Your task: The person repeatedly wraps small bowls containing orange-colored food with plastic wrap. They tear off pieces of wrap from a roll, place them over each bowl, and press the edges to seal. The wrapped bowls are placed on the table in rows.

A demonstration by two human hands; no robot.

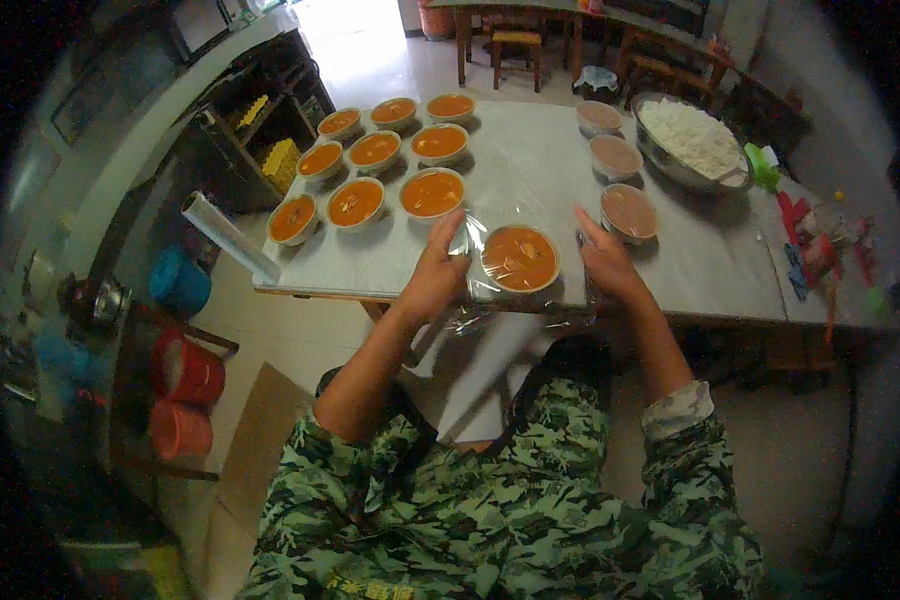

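A bowl of orange-red soup (521,259) stands near the table's front edge. Clear plastic film (474,304) spans from one hand to the other over this bowl, and part of it hangs past the edge. My left hand (439,262) grips the film on the bowl's left side. On the right side, my right hand (607,259) holds the other end, beside a film-covered bowl (630,214). Two more film-covered bowls (615,157) are lined up behind that one. To the left, several bowls of orange soup (376,151) stand in rows; whether film covers them is hard to tell.
A roll of plastic film (229,238) juts over the left end of the metal-topped table (525,150). At the back right sits a large metal basin of white rice (690,139). Colourful items (814,240) lie at the right end. Red buckets (187,371) are at the lower left.
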